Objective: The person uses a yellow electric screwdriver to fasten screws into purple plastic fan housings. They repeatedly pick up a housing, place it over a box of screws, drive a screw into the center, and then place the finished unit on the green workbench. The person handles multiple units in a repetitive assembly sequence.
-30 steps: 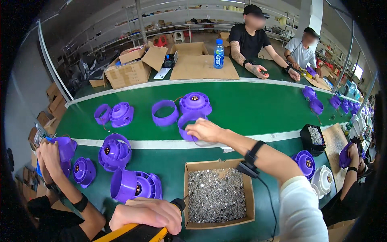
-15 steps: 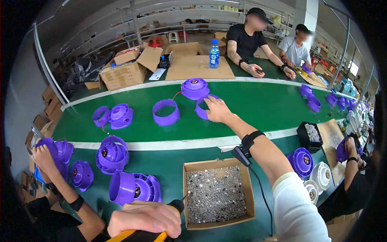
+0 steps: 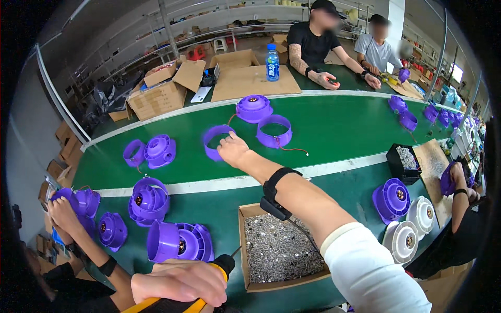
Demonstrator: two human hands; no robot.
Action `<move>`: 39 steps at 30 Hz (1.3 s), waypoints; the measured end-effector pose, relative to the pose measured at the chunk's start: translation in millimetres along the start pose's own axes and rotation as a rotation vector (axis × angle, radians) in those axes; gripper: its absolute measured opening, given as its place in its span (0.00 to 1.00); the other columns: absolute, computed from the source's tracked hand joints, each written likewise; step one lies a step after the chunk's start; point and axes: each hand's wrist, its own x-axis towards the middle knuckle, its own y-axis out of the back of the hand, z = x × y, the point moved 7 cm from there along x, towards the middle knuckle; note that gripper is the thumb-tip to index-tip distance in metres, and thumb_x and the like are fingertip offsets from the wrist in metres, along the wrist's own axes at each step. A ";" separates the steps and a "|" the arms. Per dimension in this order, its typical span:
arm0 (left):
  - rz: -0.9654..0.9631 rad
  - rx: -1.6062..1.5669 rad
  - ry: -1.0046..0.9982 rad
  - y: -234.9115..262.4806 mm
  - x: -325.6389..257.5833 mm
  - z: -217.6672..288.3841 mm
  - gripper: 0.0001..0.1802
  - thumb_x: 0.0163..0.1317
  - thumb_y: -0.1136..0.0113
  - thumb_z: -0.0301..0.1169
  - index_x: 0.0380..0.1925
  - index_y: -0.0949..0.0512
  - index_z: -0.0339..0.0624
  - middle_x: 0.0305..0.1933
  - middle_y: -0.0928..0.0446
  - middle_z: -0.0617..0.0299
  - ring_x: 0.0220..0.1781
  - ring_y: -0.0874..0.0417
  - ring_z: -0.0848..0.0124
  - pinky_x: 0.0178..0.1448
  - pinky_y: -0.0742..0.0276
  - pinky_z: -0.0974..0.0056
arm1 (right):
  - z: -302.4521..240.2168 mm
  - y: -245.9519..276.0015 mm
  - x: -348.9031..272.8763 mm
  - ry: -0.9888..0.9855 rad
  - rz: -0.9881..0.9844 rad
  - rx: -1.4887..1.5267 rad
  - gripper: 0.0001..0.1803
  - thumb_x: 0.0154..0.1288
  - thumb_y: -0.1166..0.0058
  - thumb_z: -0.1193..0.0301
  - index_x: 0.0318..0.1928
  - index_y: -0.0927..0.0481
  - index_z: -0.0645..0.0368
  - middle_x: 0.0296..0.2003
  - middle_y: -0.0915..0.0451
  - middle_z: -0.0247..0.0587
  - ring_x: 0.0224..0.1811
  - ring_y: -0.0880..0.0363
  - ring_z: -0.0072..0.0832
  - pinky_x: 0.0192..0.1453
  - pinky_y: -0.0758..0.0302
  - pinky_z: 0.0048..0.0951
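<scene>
My left hand (image 3: 180, 284) grips a yellow-and-black electric screwdriver (image 3: 223, 265), its thin bit pointing toward a cardboard box of small metal screws (image 3: 284, 248). My right arm reaches across to the green belt, where the fingers of my right hand (image 3: 234, 148) pinch the right edge of a purple plastic ring (image 3: 211, 147), slightly blurred. Beside it stands another purple ring (image 3: 274, 133) with a red wire trailing from it. Just behind lies a purple fan housing (image 3: 254, 108). On my side of the belt, a purple ring (image 3: 160, 242) leans against a purple housing (image 3: 194, 242).
More purple housings (image 3: 147, 201) stand to the left, near a co-worker's hands (image 3: 62, 216). At right are white housings (image 3: 402, 241), a purple one (image 3: 391, 201) and a black bin of screws (image 3: 404, 163). Across the belt stands a blue bottle (image 3: 272, 63); two people sit beyond.
My right hand has let go of the right-hand ring and moved left to the other ring. The released ring now shows its red wire. My left hand still holds the screwdriver.
</scene>
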 end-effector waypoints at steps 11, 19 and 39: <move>0.196 0.053 -0.055 -11.2 6.4 12.0 0.14 0.67 0.50 0.29 0.50 0.38 0.40 0.43 0.24 0.39 0.40 0.19 0.48 0.46 0.24 0.46 | -25.6 136.6 -91.9 -0.079 0.547 -0.038 0.04 0.48 0.46 0.72 0.25 0.21 0.58 0.24 0.22 0.38 0.27 0.19 0.31 0.26 0.26 0.31; 0.482 0.113 -0.236 -19.4 16.8 -1.6 0.18 0.65 0.47 0.39 0.42 0.40 0.39 0.25 0.28 0.49 0.24 0.26 0.59 0.30 0.28 0.57 | -104.1 129.9 -221.1 -0.134 -0.153 0.125 0.04 0.54 0.46 0.73 0.28 0.19 0.57 0.25 0.18 0.38 0.26 0.17 0.30 0.24 0.24 0.32; 0.723 0.114 -0.100 -34.4 37.4 -50.4 0.23 0.65 0.48 0.48 0.38 0.42 0.40 0.16 0.32 0.57 0.11 0.32 0.68 0.18 0.33 0.66 | -57.9 92.7 -303.0 0.027 -0.081 0.233 0.07 0.52 0.44 0.67 0.30 0.16 0.52 0.36 0.23 0.34 0.60 0.33 0.35 0.73 0.60 0.63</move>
